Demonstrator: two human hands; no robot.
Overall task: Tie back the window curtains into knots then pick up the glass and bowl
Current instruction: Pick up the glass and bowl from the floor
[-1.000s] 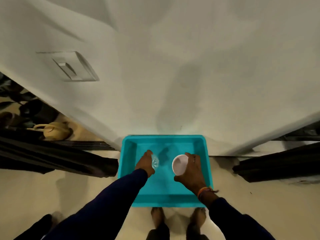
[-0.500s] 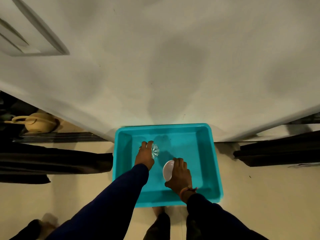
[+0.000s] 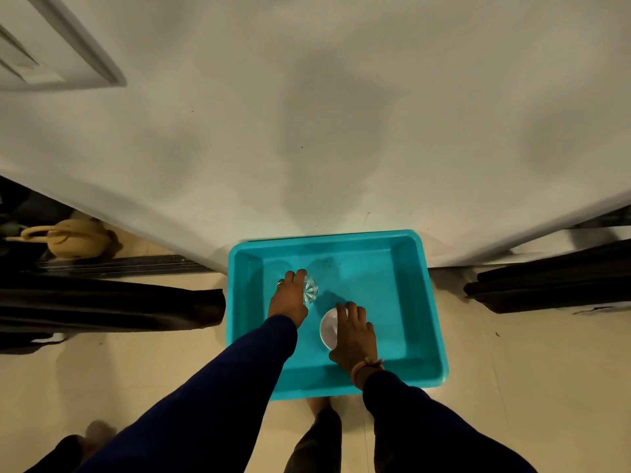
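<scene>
A turquoise plastic tub (image 3: pixel 420 302) stands on the floor against a white wall. Inside it, my left hand (image 3: pixel 288 298) grips a clear cut glass (image 3: pixel 310 290), whose patterned base shows to the right of my fingers. My right hand (image 3: pixel 353 336) holds a small white bowl (image 3: pixel 328 328) by its rim, low in the tub's near half; my fingers cover the bowl's right side. Dark curtain fabric (image 3: pixel 102 302) lies along the floor on the left and more dark curtain fabric (image 3: pixel 553 285) on the right.
A tan handled pot or bag (image 3: pixel 73 237) sits behind the left curtain near a sliding-door track (image 3: pixel 119 262). A wall panel (image 3: pixel 44 52) is at the upper left. My legs and feet (image 3: pixel 317 435) stand just behind the tub on beige floor.
Both hands have gone lower into the tub. The bowl has moved from the tub's middle toward its near side, and the glass stays in my left hand.
</scene>
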